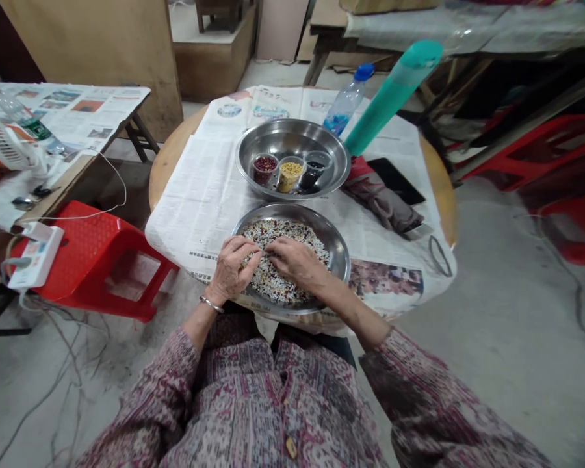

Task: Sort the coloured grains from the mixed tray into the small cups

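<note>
L hand [233, 263] and R hand [299, 261] both over the near steel bowl [340, 253], fingers bent, tips down at the mixed grain [312, 239]. L fingers curled, thumb nr the index; R fingers curled too, reaching in from the R side. Tips of the 2 hands v. close, narrow gap btwn. Can't tell if either has a grain pinched: too small to see. Grain (white, black, yellow & dk red bits mixed) lies under and all round the fingers, spread over the bowl floor, most of it showing beyond and R of them.

Straight beyond the fingers: far steel bowl [292, 134], w/ 3 clear cups inside, L to R: dk red bean cup [264, 168], yellow bean cup [290, 174], black bean cup [314, 172]. Further out, beyond & R of fingers: blue-capped bottle [345, 101], then a tall green bottle [394, 97], leaning.

R of fingers, a bit beyond: grey folded bundle [383, 196] w/ red end, flat black phone-like item [397, 181] just beside. Far R: dk loop [439, 255].

All on the newspaper-covered round surface [164, 170]. Well L of fingers, off the surface: red stool [90, 260] w/ white power strip [36, 257] on top.
</note>
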The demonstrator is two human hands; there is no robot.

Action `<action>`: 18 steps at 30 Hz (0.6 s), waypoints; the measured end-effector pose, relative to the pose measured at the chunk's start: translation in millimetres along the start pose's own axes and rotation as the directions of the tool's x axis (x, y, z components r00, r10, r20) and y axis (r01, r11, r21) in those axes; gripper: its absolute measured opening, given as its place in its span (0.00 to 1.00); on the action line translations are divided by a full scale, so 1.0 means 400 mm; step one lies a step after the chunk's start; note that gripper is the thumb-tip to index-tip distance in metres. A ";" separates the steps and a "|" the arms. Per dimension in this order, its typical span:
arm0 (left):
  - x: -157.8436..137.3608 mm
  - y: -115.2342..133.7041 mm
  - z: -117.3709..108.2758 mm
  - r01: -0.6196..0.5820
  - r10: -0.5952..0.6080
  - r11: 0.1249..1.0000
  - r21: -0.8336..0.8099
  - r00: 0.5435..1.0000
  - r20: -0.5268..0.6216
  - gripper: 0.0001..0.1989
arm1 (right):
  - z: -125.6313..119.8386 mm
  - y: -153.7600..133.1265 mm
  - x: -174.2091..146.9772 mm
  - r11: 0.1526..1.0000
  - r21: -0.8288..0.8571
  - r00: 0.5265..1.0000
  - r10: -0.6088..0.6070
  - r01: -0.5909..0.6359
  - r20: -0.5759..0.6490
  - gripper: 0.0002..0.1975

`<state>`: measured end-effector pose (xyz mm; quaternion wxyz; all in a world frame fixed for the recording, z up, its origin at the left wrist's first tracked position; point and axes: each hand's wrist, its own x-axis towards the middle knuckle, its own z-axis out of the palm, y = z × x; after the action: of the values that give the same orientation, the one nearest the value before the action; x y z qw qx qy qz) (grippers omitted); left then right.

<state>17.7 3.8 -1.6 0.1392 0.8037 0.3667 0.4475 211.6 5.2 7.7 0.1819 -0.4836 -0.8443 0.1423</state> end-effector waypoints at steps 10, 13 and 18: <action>-0.005 -0.008 0.006 -0.011 0.010 0.999 -0.039 0.999 -0.039 0.06 | -0.117 -0.005 -0.144 0.995 0.079 0.956 -0.077 0.056 0.283 0.09; -0.006 -0.007 0.007 -0.020 0.017 0.999 -0.051 0.999 -0.049 0.06 | -0.116 -0.001 -0.153 0.997 0.026 0.931 -0.072 0.067 0.357 0.09; -0.005 0.002 0.000 0.036 -0.040 0.995 -0.090 0.998 -0.043 0.09 | -0.069 -0.024 -0.081 0.982 -0.038 0.952 -0.170 0.186 0.255 0.12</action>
<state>17.2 1.9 -2.4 0.1753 0.7793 0.3647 0.4784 231.5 -25.7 30.8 0.0708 -0.3890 -0.9046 0.1595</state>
